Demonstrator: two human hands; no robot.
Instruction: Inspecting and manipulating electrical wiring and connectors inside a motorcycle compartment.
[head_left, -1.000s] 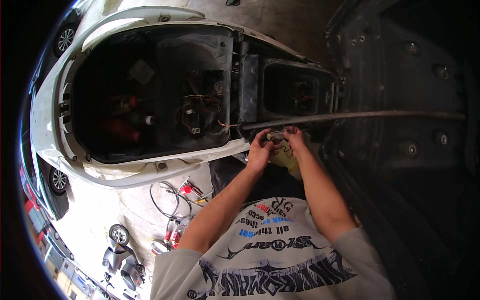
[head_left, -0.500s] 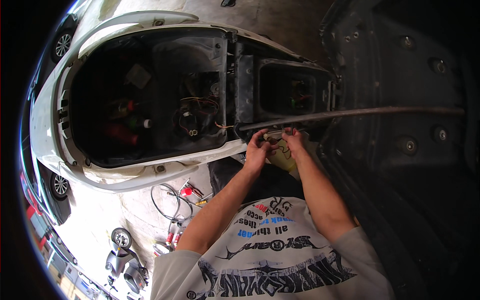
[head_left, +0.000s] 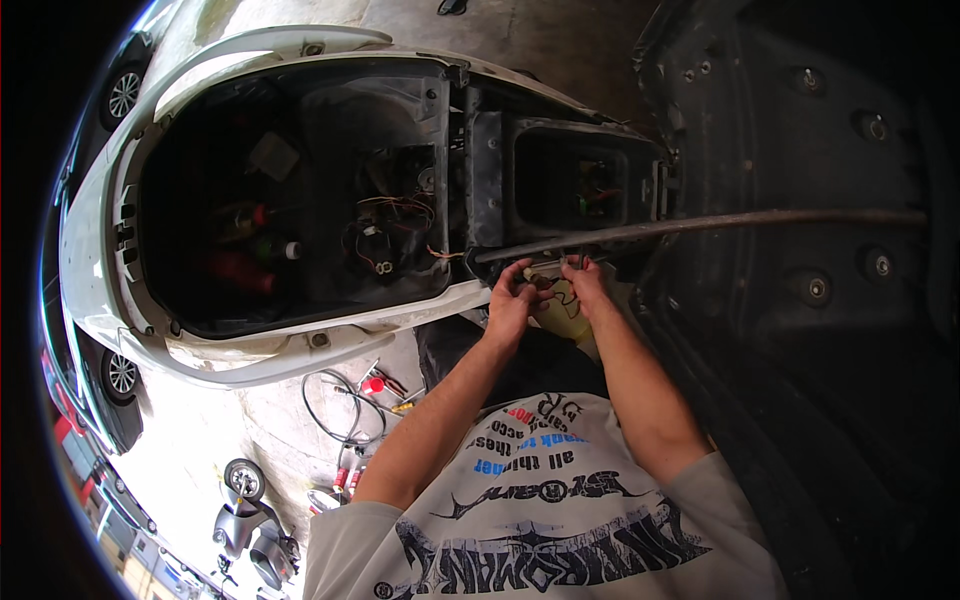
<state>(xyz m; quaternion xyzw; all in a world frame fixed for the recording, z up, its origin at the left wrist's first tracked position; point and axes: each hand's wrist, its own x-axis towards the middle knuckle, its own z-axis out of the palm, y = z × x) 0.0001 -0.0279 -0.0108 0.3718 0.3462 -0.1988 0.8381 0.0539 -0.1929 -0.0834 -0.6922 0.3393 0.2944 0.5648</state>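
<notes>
Beside the white scooter body, both my hands are close together under a long thin rod. My left hand is closed, its fingertips pinching a small pale part that looks like a wire connector. Just to its right, my right hand is closed in a pinch; what is between its fingertips is dark and too small to make out. A thin dark wire loops between the hands, in front of a yellowish surface below.
The scooter's open storage bin holds several bottles and loose wiring. A smaller bin adjoins it. A large dark panel stands at the right. On the floor lie a looped cable and tools; a parked scooter stands beyond.
The view has shifted very slightly. Both hands keep nearly the same place and pinch, with no clear change in what they hold.
</notes>
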